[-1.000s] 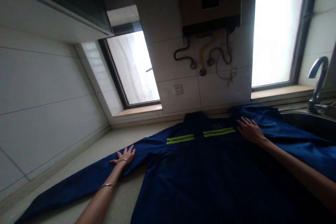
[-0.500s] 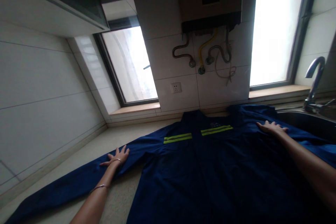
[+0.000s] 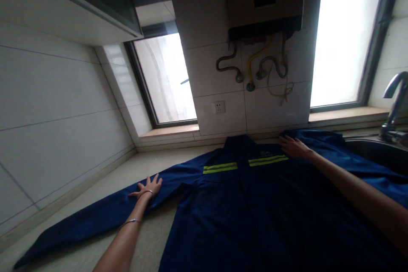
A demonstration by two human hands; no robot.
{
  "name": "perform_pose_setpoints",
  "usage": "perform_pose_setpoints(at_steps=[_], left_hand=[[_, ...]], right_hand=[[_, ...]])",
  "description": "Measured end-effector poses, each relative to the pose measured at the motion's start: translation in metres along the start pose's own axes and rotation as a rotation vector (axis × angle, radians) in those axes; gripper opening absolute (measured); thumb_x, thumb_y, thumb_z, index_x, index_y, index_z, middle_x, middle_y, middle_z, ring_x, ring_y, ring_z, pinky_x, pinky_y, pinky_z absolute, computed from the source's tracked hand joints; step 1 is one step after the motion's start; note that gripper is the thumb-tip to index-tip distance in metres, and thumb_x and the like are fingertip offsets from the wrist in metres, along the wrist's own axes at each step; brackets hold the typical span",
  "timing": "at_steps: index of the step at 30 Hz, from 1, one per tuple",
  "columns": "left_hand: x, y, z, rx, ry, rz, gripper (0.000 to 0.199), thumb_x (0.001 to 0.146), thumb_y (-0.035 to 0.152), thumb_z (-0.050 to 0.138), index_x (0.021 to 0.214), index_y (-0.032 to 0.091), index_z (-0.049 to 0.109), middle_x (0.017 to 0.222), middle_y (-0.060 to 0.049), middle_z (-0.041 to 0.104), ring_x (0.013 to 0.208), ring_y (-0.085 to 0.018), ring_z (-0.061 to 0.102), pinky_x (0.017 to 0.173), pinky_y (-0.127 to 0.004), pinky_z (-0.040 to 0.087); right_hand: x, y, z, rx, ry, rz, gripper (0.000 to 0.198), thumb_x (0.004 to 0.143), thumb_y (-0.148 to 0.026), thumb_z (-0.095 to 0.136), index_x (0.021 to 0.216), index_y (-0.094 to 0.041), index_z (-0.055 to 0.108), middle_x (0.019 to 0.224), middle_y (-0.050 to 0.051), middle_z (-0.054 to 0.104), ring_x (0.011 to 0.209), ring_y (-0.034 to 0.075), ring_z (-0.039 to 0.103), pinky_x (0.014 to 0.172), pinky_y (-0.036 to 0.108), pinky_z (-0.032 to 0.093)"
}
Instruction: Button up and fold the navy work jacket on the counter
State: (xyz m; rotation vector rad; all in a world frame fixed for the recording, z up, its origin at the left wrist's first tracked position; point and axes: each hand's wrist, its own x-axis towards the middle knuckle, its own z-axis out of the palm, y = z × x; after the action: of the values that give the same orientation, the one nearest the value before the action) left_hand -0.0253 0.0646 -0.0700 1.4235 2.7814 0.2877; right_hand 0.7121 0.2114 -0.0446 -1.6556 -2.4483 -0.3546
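Note:
A dark blue work jacket (image 3: pixel 216 216) with yellow-green reflective strips across the chest lies spread on the countertop (image 3: pixel 153 229). Its left-hand sleeve stretches out towards the lower left corner; the other sleeve runs right, past the sink. My left hand (image 3: pixel 149 188) rests on the left-hand sleeve, fingers spread flat, with bangles on the wrist and forearm. At the jacket's right shoulder, close to the collar and the end of a strip, my right hand (image 3: pixel 295 146) lies on the cloth with its fingers stretched out.
A sink (image 3: pixel 372 151) with a chrome faucet (image 3: pixel 393 102) is at the right. Above the counter hang a water heater (image 3: pixel 264 0) with pipes and a cabinet (image 3: pixel 79 4) at upper left. The wall has a socket (image 3: pixel 219 107) and two windows.
My right hand has slid left along the jacket's shoulder towards the collar. My left hand stays on the sleeve. The whole view has shifted slightly.

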Motion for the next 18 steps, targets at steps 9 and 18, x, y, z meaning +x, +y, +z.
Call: perform_pose_setpoints(at_steps=[9, 18], left_hand=[[-0.009, 0.003, -0.01, 0.041, 0.018, 0.007, 0.063, 0.078, 0.06, 0.027, 0.134, 0.035, 0.038, 0.144, -0.009, 0.031, 0.128, -0.049, 0.017, 0.086, -0.077, 0.008], [-0.013, 0.007, -0.013, 0.046, 0.002, 0.018, 0.062, 0.077, 0.06, 0.029, 0.134, 0.035, 0.039, 0.144, -0.008, 0.03, 0.13, -0.048, 0.013, 0.091, -0.073, 0.007]], right_hand=[[-0.011, 0.003, 0.054, -0.116, 0.091, 0.279, 0.048, 0.084, -0.041, 0.032, 0.125, -0.026, 0.053, 0.143, 0.009, 0.032, 0.131, 0.031, 0.023, 0.101, 0.061, -0.005], [-0.019, 0.033, 0.036, 0.212, 0.136, 0.864, 0.079, 0.081, -0.065, 0.017, 0.144, -0.017, 0.017, 0.145, 0.022, 0.019, 0.125, 0.047, 0.024, 0.091, 0.065, 0.02]])
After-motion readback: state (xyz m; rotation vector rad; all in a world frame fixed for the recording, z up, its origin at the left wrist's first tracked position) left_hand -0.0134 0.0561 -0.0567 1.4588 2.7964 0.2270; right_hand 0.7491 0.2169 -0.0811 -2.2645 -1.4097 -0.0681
